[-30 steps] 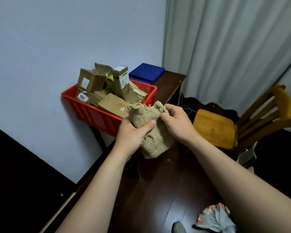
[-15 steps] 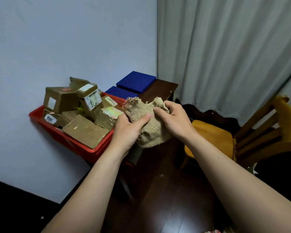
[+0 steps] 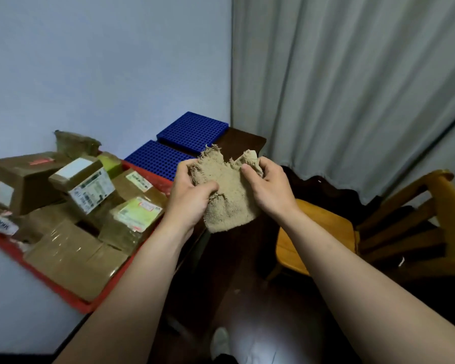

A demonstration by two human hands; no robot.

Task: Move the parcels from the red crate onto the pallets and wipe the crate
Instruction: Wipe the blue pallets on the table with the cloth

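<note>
Parcels sit heaped in the red crate just to the left of our left hand. They are brown cardboard boxes and taped padded packets, piled at angles and rising above the rim. One tilted box carries a white printed label, a flat packet close to our left wrist shows a greenish slip, and a small white tag with dark lettering lies far out to the left.

We hold a frayed beige cloth between both hands, at chest height and off the crate. Our left hand has its fingers curled into the cloth's lower left part, bunching it. Our right hand pinches the upper right edge between thumb and bent fingers. The cloth hangs loose below them.

Beyond our hands, two blue perforated pallets lie flat side by side on the dark wooden table, with nothing on them. To the right of our right hand stands a yellow wooden chair, with a grey curtain behind it.
</note>
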